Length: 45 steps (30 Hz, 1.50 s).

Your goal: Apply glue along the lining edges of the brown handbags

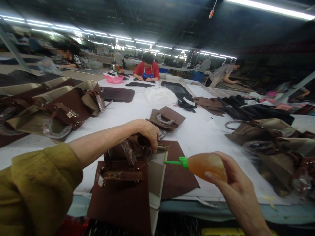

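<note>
A brown handbag (123,196) lies at the table's near edge, its pale inner lining edge (158,183) turned toward the right. My left hand (149,131) reaches over the bag's top with bent fingers at the lining; what the fingertips pinch is partly hidden. In my right hand (228,177) is a squeeze bottle (205,165) of amber liquid, held on its side. Its green nozzle points left, with the tip at or very near the lining edge. A flat brown panel (177,173) lies beneath and beside the bag. Plastic film wraps the bag's handle (129,152).
Several brown handbags (66,108) stand at the left, and more bags (273,150) at the right. Ahead on the white tabletop (199,131) are a brown bag piece (167,119), a white plastic bag (161,96) and dark material (180,93). A person in red (147,70) works across the table.
</note>
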Each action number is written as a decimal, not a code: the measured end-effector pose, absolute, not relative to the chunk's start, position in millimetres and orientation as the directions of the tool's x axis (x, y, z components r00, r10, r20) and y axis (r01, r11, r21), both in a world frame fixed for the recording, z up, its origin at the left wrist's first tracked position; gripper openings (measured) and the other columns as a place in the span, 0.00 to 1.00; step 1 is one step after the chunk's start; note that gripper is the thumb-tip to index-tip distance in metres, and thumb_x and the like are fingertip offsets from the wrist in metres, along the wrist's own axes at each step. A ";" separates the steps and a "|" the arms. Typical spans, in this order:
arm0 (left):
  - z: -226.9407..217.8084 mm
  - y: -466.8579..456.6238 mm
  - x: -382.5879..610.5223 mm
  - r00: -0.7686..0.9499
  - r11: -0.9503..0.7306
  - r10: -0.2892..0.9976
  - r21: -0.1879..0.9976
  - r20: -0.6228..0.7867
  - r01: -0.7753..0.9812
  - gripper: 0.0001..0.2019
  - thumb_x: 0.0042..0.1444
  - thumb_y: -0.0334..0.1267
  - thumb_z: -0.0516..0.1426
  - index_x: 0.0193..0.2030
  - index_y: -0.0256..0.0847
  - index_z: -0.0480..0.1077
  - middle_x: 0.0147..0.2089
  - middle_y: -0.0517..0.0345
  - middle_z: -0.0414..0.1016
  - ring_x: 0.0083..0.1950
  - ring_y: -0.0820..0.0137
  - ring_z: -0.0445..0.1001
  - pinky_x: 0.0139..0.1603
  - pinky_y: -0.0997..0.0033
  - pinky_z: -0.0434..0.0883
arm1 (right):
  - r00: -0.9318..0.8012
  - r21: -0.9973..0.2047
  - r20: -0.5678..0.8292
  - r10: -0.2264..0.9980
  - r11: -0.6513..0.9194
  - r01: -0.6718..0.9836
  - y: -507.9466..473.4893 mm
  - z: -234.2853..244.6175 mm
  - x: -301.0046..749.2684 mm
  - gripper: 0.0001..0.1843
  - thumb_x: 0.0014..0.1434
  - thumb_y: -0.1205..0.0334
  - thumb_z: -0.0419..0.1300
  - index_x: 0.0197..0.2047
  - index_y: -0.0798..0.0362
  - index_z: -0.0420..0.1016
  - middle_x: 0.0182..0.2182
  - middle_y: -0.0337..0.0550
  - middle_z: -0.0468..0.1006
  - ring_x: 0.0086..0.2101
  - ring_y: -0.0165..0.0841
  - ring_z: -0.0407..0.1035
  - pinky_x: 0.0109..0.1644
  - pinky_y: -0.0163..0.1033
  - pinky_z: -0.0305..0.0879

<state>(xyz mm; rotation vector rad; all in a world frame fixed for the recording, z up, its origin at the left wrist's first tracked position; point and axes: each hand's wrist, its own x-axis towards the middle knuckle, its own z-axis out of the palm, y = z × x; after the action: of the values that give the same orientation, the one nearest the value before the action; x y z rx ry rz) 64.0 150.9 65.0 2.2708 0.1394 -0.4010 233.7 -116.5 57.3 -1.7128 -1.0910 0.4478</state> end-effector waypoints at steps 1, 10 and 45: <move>65.5 150.3 64.7 0.939 -0.666 -0.037 0.709 -0.343 0.232 0.10 0.39 0.38 0.64 0.27 0.33 0.76 0.19 0.59 0.71 0.24 0.73 0.63 0.27 0.75 0.61 | 0.516 -0.889 0.182 0.837 -0.084 0.450 -118.2 56.6 233.6 0.24 0.48 0.54 0.65 0.48 0.48 0.66 0.39 0.40 0.73 0.38 0.39 0.69 0.37 0.35 0.68; 65.4 150.1 65.0 0.929 -0.676 -0.230 0.734 -0.291 0.062 0.16 0.47 0.38 0.59 0.30 0.19 0.73 0.22 0.56 0.72 0.26 0.76 0.63 0.28 0.78 0.59 | 0.498 -0.894 0.107 0.860 -0.136 0.428 -130.6 45.5 225.5 0.24 0.49 0.52 0.64 0.48 0.48 0.65 0.39 0.40 0.74 0.39 0.38 0.70 0.37 0.31 0.68; 162.2 102.0 64.6 0.804 -0.843 0.209 0.314 -0.557 0.437 0.10 0.42 0.44 0.60 0.24 0.38 0.74 0.19 0.62 0.68 0.24 0.73 0.63 0.28 0.73 0.59 | 0.480 -0.962 -0.269 0.835 -0.254 -0.098 -171.6 0.1 225.1 0.25 0.49 0.51 0.63 0.49 0.51 0.68 0.41 0.46 0.76 0.40 0.41 0.70 0.42 0.37 0.67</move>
<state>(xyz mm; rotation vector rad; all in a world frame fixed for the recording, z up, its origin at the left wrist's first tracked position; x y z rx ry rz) 64.6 102.0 162.2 2.5563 0.4841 -0.7190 225.1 -171.6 0.1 -1.5802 -0.6565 1.0156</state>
